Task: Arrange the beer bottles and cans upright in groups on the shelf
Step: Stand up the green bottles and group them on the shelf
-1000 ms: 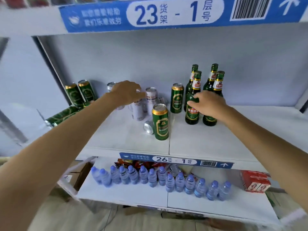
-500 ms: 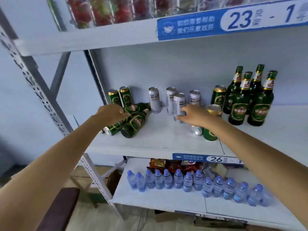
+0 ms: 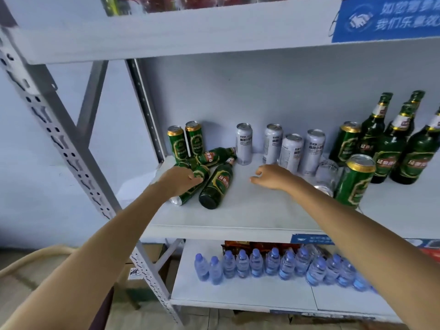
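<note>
At the left end of the white shelf [image 3: 247, 215] lies a heap of fallen green beer. My left hand [image 3: 181, 181] rests curled on a lying green can [image 3: 190, 194] in that heap. Beside it a green bottle [image 3: 217, 184] lies with its base toward me, and another lying bottle [image 3: 215, 155] is behind. Two green cans [image 3: 185, 141] stand upright at the back left. My right hand [image 3: 272, 176] hovers open and holds nothing, in front of several upright silver cans [image 3: 291, 152]. One silver can [image 3: 327, 173] lies on its side. Upright green bottles [image 3: 392, 148] stand at the right.
A green can [image 3: 356, 181] stands near the shelf front beside my right forearm, another green can [image 3: 345, 141] behind it. The grey shelf upright [image 3: 71, 158] rises at the left. A row of water bottles [image 3: 273, 264] fills the shelf below. Jars sit on the shelf above.
The view swung left. My left hand went from the silver cans to the fallen green can at the left. My right hand left the green bottles, passed the silver cans and now hovers open.
</note>
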Demonstrator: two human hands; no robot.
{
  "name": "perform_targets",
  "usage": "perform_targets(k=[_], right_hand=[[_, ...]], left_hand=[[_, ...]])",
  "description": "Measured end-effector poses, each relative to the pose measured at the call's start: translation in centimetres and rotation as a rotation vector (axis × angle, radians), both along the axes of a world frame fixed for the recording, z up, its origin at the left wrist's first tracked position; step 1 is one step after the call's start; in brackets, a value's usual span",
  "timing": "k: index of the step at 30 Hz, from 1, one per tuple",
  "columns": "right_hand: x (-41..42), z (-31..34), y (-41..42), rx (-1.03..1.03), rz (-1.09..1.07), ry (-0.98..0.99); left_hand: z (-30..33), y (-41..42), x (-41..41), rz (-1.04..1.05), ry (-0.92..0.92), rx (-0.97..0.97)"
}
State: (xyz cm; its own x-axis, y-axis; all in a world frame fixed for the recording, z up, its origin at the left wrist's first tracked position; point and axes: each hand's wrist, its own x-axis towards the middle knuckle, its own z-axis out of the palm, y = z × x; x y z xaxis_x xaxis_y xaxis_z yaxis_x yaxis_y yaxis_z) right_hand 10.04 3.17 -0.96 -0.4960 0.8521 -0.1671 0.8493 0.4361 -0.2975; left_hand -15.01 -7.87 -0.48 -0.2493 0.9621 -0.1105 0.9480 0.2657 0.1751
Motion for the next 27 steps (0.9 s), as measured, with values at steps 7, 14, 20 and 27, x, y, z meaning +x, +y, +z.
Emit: perform_targets(k=[7,14,20,27], right_hand=[[-4.0,-2.4,3.6,-0.122,-0.030,0.036],[-9.8,-4.4,3.1,-0.565,-0.257,0.193],[-13.1,-5.6,3.0,-0.804,-0.543,0.373],[-17.7,-6.2,2.7,-0.805,-0.696,0.533]], left_hand=[[0.2,5.3,-3.3,0.012,0.030,0.012],[-0.3,10.1,-6.9,0.014,0.022,-0.013],[-0.5,13.8,-9.8,-0.085,0.005,0.002],[-2.5,16.2,-10.9,-0.142,0.007,-0.029]])
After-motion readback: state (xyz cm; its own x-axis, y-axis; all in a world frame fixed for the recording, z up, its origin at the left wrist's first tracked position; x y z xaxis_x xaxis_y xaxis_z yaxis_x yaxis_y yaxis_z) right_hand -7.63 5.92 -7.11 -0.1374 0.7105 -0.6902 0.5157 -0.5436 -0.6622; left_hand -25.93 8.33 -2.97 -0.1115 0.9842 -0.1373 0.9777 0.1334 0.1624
